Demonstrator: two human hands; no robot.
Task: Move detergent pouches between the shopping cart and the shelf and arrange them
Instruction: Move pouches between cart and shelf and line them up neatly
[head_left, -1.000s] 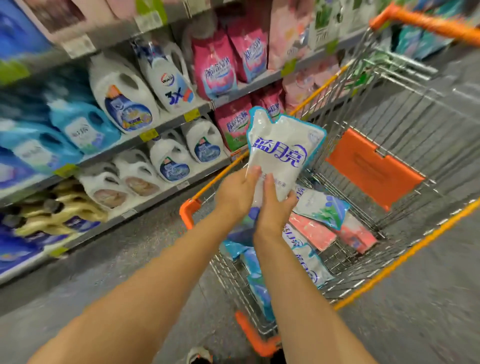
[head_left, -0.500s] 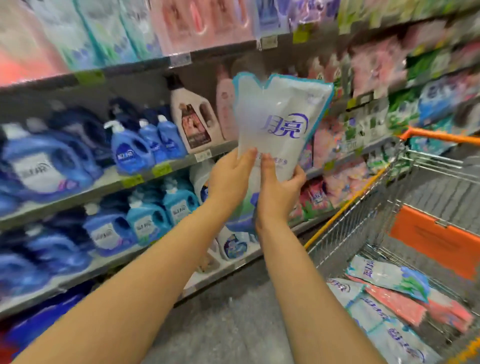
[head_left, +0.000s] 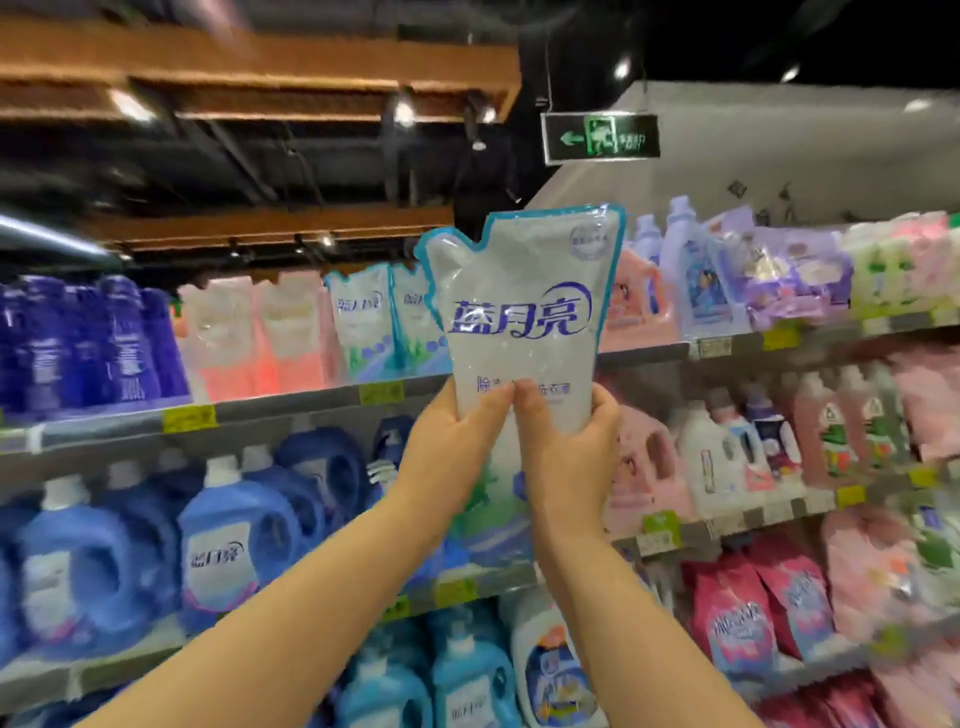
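Observation:
I hold a white detergent pouch (head_left: 524, 322) with a blue edge and blue lettering upright in front of the top shelf (head_left: 291, 410). My left hand (head_left: 449, 447) grips its lower left side and my right hand (head_left: 569, 441) its lower right. Two matching white-and-blue pouches (head_left: 382, 322) stand on that shelf just left of the held one, partly hidden behind it. The shopping cart is out of view.
Pink pouches (head_left: 260, 332) and dark blue bottles (head_left: 88, 343) fill the top shelf to the left. Pink and purple bottles and pouches (head_left: 727, 280) stand to the right. Blue jugs (head_left: 228, 545) line the shelf below, with red pouches (head_left: 748, 613) lower right. A green exit sign (head_left: 600, 137) hangs overhead.
Both hands have lifted the pouch from above the cart up to the top shelf level. My view has swung up from the cart to the upper shelves.

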